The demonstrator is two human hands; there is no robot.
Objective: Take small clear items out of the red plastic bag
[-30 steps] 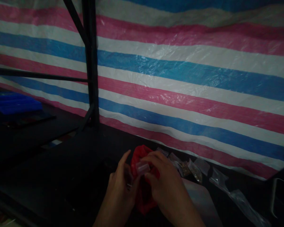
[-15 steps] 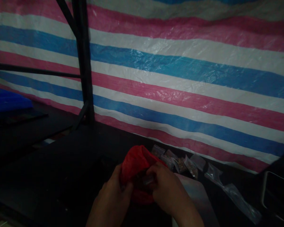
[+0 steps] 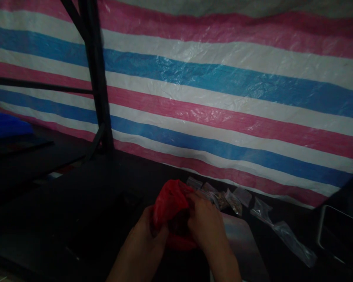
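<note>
You are holding a red bag between both hands, low over the dark table and close to your body; your left hand is clenching the bag's left edge, thumb pressed against the plastic, seemingly to keep the mouth from collapsing; your right hand is gripping the other side, its fingertips curling over the rim toward the dark opening, though whether they are pinching something inside is too dim to tell. Just beyond the bag, small clear packets are lying in a loose row along the foot of the striped tarp, within easy reach of your right hand; a pale flat sheet is lying under your right wrist; a black post is standing to the left, well apart.
</note>
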